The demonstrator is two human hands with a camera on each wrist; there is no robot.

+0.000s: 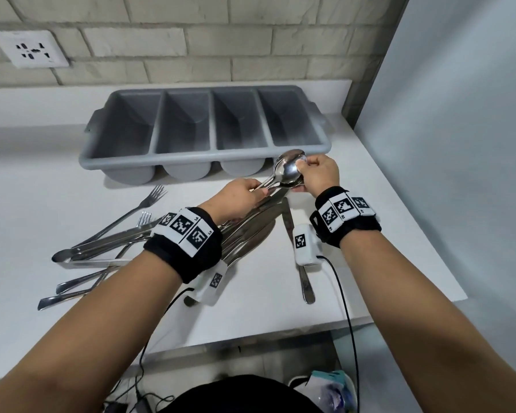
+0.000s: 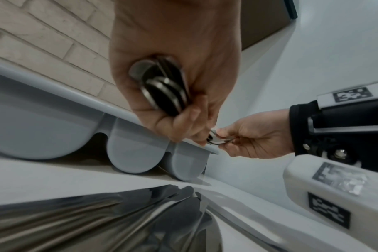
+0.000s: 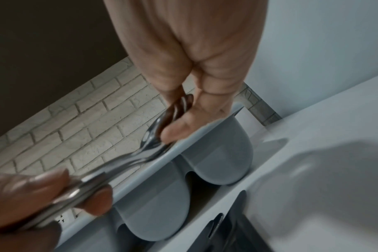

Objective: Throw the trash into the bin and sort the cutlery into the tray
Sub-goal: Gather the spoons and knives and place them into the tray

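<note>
A bundle of steel spoons (image 1: pixel 286 171) hangs just in front of the grey four-compartment tray (image 1: pixel 149 150), near its right end. My left hand (image 1: pixel 258 190) grips the spoon handles (image 2: pixel 162 85). My right hand (image 1: pixel 303 166) pinches the spoon bowls (image 3: pixel 177 109) between thumb and fingers. All the tray compartments I can see into are empty. Forks (image 1: pixel 149 201) lie on the white counter to the left, and a pile of knives (image 1: pixel 251 231) lies under my left wrist. The trash bin is hidden from clear view.
One knife (image 1: pixel 288 222) lies apart under my right wrist. Long-handled cutlery (image 1: pixel 81 254) sits at the left of the pile. A brick wall with a socket (image 1: pixel 30 49) backs the counter; a grey wall (image 1: pixel 459 144) closes the right. Crumpled plastic (image 1: pixel 331 389) shows below the counter edge.
</note>
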